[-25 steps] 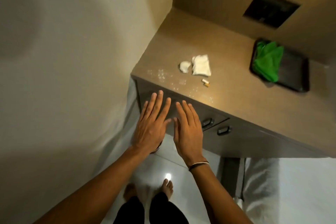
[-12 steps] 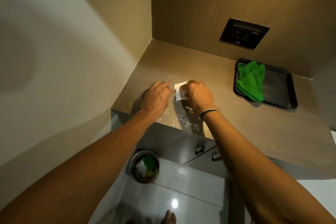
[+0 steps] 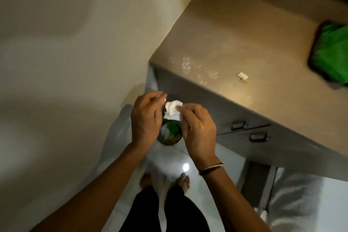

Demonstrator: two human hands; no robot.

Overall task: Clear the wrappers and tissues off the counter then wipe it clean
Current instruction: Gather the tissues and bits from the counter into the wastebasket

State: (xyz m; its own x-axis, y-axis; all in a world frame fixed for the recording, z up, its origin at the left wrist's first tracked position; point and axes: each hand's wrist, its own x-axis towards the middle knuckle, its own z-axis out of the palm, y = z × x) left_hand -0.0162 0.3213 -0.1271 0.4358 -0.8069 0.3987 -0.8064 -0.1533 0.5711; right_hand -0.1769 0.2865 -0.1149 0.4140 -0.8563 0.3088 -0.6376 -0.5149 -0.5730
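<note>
Both my hands hover over a small metal bin (image 3: 170, 142) on the floor, left of the counter. My right hand (image 3: 197, 128) pinches a crumpled white tissue (image 3: 173, 108) above the bin's mouth. My left hand (image 3: 146, 117) is curled beside it, with a bit of white tissue showing at its fingertips. One small white and gold wrapper (image 3: 243, 77) still lies on the brown counter (image 3: 235, 43), among pale crumbs or spots near the front edge. A green cloth (image 3: 331, 52) sits on a dark tray at the right edge of the view.
The bin holds green and white litter. A wall runs close along the left. Grey drawers with two dark handles (image 3: 248, 131) sit under the counter. My bare feet (image 3: 165, 181) stand on the shiny white floor. A white cloth-like thing (image 3: 293, 203) is at lower right.
My hands picked the tissues off the counter and carried them back and down over the bin. My head tilted down, so the bin and floor fill the middle.
</note>
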